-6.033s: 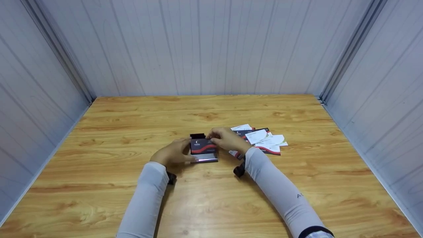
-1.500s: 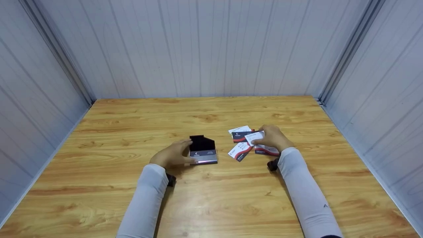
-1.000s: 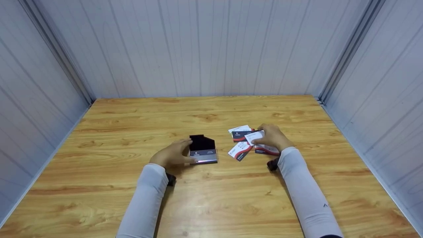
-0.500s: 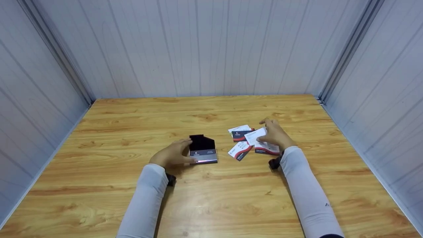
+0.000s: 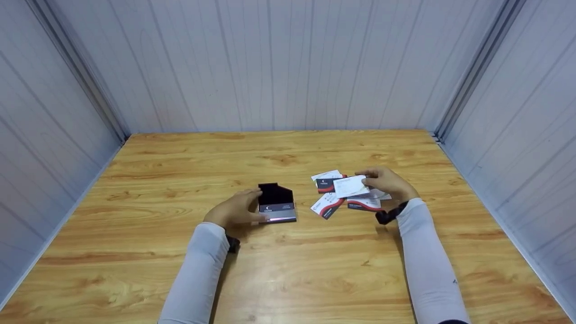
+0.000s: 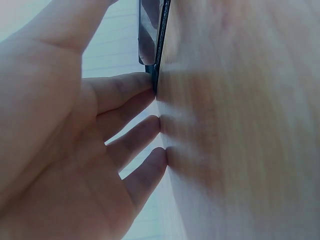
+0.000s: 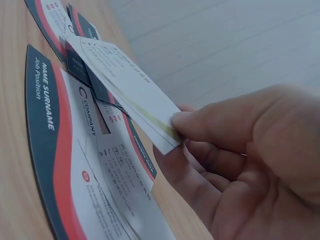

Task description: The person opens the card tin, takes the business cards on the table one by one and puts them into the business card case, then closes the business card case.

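The left hand (image 5: 235, 210) grips the left end of the case (image 5: 284, 217), its thumb at the front edge and its index finger at the back corner; in the left wrist view the other fingers are slightly spread, their tips meeting the table (image 5: 279, 270). The case lies open on the table, left of the pile (image 5: 327, 206) and apart from it, its black lid (image 5: 275, 195) raised at the back and a dark card (image 5: 277, 208) with a white logo showing above the silver front. The right hand (image 5: 389, 181) pinches a white card (image 5: 349, 187) by its right end between thumb and finger, holding it tilted over the pile; whether it is 1 card or 2 together, I cannot tell. Below it the pile spreads in white, red and black, at least 4 cards, some overlapping, with "NAME SURNAME" legible on the nearest in the right wrist view. The arms wear 2 pale sleeves (image 5: 191, 274). A pale panelled wall (image 5: 279, 67) stands behind the table.
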### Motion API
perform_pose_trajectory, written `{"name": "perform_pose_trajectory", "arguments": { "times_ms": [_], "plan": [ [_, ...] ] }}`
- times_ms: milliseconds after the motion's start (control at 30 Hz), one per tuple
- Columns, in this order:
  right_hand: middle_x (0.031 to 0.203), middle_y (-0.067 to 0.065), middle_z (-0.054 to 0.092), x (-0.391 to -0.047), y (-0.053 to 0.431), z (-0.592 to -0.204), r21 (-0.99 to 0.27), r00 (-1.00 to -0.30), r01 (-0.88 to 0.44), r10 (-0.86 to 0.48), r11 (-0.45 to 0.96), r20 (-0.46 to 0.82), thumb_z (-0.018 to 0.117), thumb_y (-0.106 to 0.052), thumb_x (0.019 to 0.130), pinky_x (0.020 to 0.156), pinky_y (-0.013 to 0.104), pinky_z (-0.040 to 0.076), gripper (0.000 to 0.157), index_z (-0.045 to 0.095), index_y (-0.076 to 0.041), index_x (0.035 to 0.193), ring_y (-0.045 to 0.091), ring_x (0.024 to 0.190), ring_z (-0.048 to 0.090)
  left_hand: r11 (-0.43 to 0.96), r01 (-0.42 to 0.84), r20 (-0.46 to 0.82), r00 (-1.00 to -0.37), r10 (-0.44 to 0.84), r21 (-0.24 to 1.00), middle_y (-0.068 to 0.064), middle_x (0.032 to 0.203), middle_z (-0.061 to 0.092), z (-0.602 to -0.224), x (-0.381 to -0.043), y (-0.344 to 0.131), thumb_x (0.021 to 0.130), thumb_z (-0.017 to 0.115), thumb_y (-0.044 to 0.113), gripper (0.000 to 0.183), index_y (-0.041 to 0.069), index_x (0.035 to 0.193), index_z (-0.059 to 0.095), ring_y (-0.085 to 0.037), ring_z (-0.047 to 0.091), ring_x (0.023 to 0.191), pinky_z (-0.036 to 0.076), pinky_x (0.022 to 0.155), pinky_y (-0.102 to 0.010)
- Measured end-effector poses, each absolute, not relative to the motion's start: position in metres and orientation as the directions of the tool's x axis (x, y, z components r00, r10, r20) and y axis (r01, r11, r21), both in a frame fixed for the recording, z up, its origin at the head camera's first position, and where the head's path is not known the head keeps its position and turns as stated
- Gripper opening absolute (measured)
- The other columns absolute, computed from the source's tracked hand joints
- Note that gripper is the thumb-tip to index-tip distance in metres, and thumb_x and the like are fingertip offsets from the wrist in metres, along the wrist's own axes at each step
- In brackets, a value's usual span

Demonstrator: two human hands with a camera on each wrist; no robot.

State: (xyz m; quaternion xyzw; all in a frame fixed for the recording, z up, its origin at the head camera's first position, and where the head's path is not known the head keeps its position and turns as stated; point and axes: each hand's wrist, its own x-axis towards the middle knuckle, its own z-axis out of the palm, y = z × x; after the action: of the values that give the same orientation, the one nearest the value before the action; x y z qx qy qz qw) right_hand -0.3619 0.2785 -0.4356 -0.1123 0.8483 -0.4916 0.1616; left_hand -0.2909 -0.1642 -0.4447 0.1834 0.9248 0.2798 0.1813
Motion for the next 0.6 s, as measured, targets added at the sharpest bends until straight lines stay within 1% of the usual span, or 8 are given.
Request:
{"name": "perform_pose_trajectory", "arguments": {
  "times_ms": [100, 167, 300, 433, 600],
  "plan": [
    [0.128, 0.023, 0.059, -0.361, 0.278, -0.435, -0.872, -0.924, -0.033, -0.348, 0.488, -0.159, 0.052, -0.007, 0.104, 0.092, 0.037, 0.052, 0.04, 0.052, 0.004, 0.143, 0.021, 0.104, 0.059, 0.773, 0.243, -0.23, -0.865, 0.447, 0.586, -0.013, 0.164, 0.021, -0.444, -0.291, -0.164, 0.092, 0.072, 0.046, 0.091, 0.009, 0.16, 0.024, -0.034, 0.014, 0.151, 0.018, 0.119, -0.052],
    [0.125, 0.022, 0.06, -0.361, 0.277, -0.434, -0.872, -0.924, -0.043, -0.352, 0.488, -0.152, 0.053, -0.007, 0.104, 0.092, 0.038, 0.052, 0.04, 0.053, 0.005, 0.142, 0.02, 0.102, 0.059, 0.772, 0.246, -0.227, -0.865, 0.448, 0.586, -0.013, 0.164, 0.022, -0.444, -0.291, -0.164, 0.092, 0.072, 0.046, 0.091, 0.009, 0.16, 0.024, -0.034, 0.014, 0.151, 0.018, 0.119, -0.052],
    [0.116, 0.021, 0.061, -0.36, 0.274, -0.433, -0.875, -0.919, -0.072, -0.372, 0.479, -0.128, 0.052, -0.009, 0.104, 0.094, 0.043, 0.052, 0.039, 0.052, 0.005, 0.141, 0.024, 0.103, 0.061, 0.769, 0.246, -0.223, -0.866, 0.448, 0.591, -0.014, 0.164, 0.022, -0.445, -0.291, -0.164, 0.092, 0.072, 0.047, 0.091, 0.008, 0.16, 0.025, -0.035, 0.015, 0.15, 0.019, 0.119, -0.053],
    [0.113, 0.023, 0.061, -0.36, 0.266, -0.434, -0.876, -0.913, -0.117, -0.399, 0.468, -0.091, 0.052, -0.007, 0.104, 0.093, 0.044, 0.053, 0.036, 0.052, 0.006, 0.138, 0.029, 0.103, 0.063, 0.77, 0.243, -0.221, -0.869, 0.443, 0.59, -0.014, 0.164, 0.022, -0.445, -0.291, -0.164, 0.091, 0.073, 0.047, 0.091, 0.008, 0.16, 0.026, -0.035, 0.016, 0.15, 0.019, 0.119, -0.053],
    [0.107, 0.02, 0.061, -0.359, 0.253, -0.434, -0.863, -0.921, -0.127, -0.382, 0.489, -0.081, 0.054, -0.006, 0.102, 0.09, 0.044, 0.054, 0.033, 0.056, 0.004, 0.134, 0.025, 0.095, 0.063, 0.775, 0.241, -0.225, -0.87, 0.439, 0.584, -0.013, 0.164, 0.022, -0.446, -0.291, -0.164, 0.091, 0.073, 0.048, 0.092, 0.009, 0.16, 0.025, -0.034, 0.015, 0.151, 0.018, 0.119, -0.052]
  ]
}}
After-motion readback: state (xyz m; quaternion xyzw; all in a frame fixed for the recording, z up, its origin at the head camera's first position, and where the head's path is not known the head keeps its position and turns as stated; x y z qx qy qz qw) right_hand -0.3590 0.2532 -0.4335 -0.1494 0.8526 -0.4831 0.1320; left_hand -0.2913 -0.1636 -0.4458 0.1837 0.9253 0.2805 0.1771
